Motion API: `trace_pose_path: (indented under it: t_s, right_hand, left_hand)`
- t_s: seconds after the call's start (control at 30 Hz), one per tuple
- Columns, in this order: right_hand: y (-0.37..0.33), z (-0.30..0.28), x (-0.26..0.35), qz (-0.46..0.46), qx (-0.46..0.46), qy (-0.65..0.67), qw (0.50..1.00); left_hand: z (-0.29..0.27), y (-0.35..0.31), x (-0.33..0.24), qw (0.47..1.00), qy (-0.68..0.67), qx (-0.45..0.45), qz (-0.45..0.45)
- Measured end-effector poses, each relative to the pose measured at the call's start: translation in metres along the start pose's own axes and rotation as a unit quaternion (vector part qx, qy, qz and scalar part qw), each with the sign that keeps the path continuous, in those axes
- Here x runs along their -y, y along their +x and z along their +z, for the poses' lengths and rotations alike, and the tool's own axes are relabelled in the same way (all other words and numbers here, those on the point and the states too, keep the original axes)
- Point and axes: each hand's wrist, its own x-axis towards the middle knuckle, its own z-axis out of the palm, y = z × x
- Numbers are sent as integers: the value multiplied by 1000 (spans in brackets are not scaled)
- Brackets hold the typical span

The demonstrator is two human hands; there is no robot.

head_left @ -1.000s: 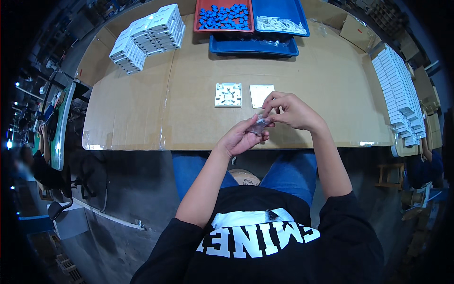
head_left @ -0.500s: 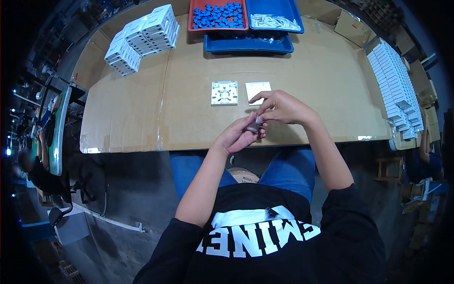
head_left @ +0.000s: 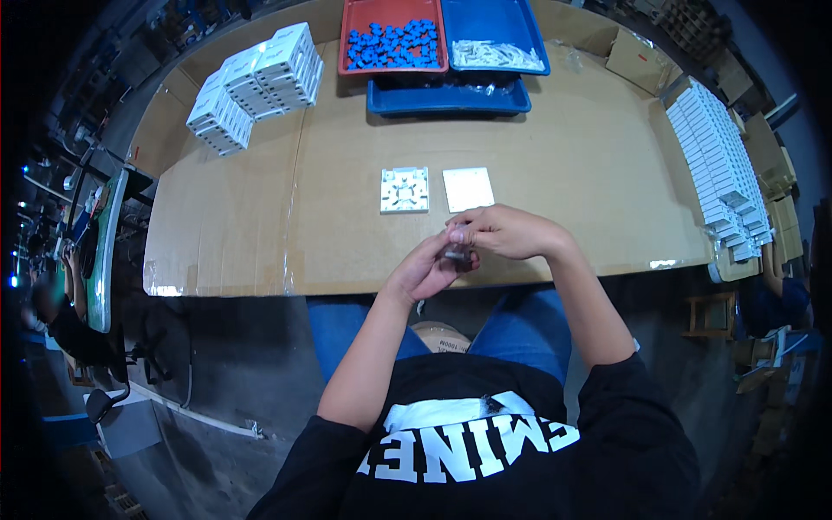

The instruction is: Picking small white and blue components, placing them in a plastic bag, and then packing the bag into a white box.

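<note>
Above the near edge of the table, my two hands meet around a small clear plastic bag [head_left: 457, 253]; its contents are too blurred to name. My left hand [head_left: 425, 272], palm up, has its fingers curled about the bag from below. From above, my right hand [head_left: 513, 232] pinches the bag's upper end. Just beyond the hands lie two white square plastic pieces, side by side and apart. The left one is an open box base [head_left: 405, 191] with moulded fittings inside; the right one is a flat cover [head_left: 468, 188], close to my right fingers.
A red tray [head_left: 346, 68] of blue plastic parts and a blue tray [head_left: 540, 61] of slim white pieces stand at the back, above a lower blue tray [head_left: 416, 101]. White boxes are stacked at left [head_left: 273, 74] and right [head_left: 715, 165]. Other people sit at both sides.
The view has tilted, so the table sits lower in the picture. My right fingers have closed in over the bag's top, and both hands have drawn slightly left and nearer me.
</note>
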Motion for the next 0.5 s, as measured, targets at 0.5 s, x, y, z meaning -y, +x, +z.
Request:
trace_pose_path:
  t_s: [0.5]
  right_hand:
    - [33,-111,-20,-90,-163,-10,983]
  left_hand:
    - [11,7,-8,998,-41,27,-29]
